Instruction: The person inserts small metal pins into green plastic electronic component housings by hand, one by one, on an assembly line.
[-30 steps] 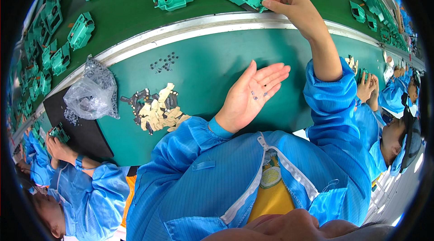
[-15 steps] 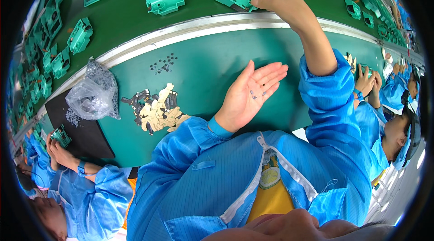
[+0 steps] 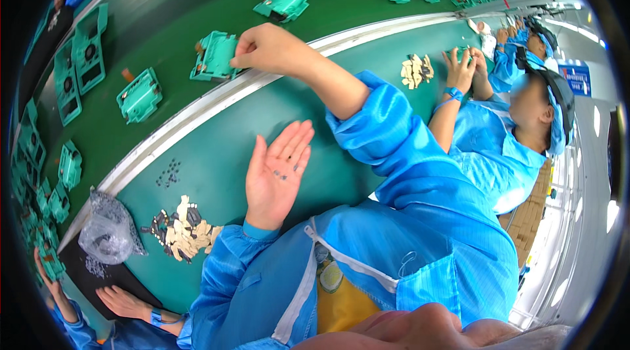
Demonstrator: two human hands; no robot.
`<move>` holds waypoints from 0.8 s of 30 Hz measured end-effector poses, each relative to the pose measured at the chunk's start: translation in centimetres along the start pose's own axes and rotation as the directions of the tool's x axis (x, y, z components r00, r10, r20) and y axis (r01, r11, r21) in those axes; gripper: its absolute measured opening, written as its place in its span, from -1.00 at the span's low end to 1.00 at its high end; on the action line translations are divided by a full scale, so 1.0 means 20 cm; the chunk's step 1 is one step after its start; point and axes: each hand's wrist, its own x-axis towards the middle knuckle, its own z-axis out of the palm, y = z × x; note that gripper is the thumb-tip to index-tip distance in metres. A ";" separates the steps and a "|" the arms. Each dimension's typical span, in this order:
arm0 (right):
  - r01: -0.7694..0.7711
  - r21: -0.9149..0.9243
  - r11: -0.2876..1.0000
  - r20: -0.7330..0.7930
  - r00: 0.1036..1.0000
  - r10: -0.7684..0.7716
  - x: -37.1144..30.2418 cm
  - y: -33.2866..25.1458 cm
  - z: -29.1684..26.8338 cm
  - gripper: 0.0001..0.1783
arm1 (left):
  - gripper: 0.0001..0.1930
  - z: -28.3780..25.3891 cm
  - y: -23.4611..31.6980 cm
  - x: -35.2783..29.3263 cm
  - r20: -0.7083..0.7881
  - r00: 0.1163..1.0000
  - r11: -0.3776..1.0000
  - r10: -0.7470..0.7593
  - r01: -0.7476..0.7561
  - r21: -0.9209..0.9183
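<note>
My left hand [image 3: 277, 179] lies palm up over the green tabletop, fingers stretched out. Several tiny dark pieces [image 3: 281, 175] rest loose on its palm. My right hand [image 3: 272, 51] reaches across the metal rail, thumb and fingers pinched together at the right edge of a teal plastic housing [image 3: 215, 56] on the belt. Whatever sits between those fingertips is hidden. Left of my left hand are a pile of cream and black small parts [image 3: 184, 232] and a scatter of small dark round pieces [image 3: 168, 173].
More teal housings [image 3: 140, 95] sit along the green belt [image 3: 180, 18] behind the metal rail [image 3: 197, 108]. A clear plastic bag [image 3: 108, 235] of small pieces stands by a black mat [image 3: 108, 284]. Co-workers' hands [image 3: 464, 69] are at the right and a co-worker's hand [image 3: 125, 302] lower left.
The view has swung right, so the bench appears shifted left and tilted. My right hand stays pinched at the same housing; my left palm remains open with the tiny pieces on it.
</note>
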 end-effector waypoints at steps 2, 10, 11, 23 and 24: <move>-0.043 0.057 0.997 0.035 0.999 0.041 0.00 0.01 -0.02 -0.67 | -0.33 0.01 0.00 0.01 -0.031 0.999 1.000 0.019 -0.019 -0.005; 0.004 0.071 0.997 -0.047 0.999 -0.001 -0.02 0.00 0.06 -0.71 | -0.34 -0.02 -0.01 0.00 -0.041 0.998 0.999 0.050 -0.049 0.023; 0.012 0.023 1.000 -0.056 0.998 -0.011 -0.03 -0.02 0.06 -0.72 | -0.34 -0.03 -0.02 0.00 -0.013 0.999 0.999 0.038 -0.038 0.003; 0.181 0.427 0.886 0.002 0.980 -0.201 -0.12 -0.21 0.02 -0.70 | -0.28 0.00 0.01 0.01 0.122 0.954 0.952 0.273 -0.250 -0.177; 0.234 0.380 0.895 -0.060 0.972 -0.228 -0.18 -0.24 -0.01 -0.75 | -0.28 0.01 0.01 0.00 0.105 0.952 0.948 0.286 -0.265 -0.177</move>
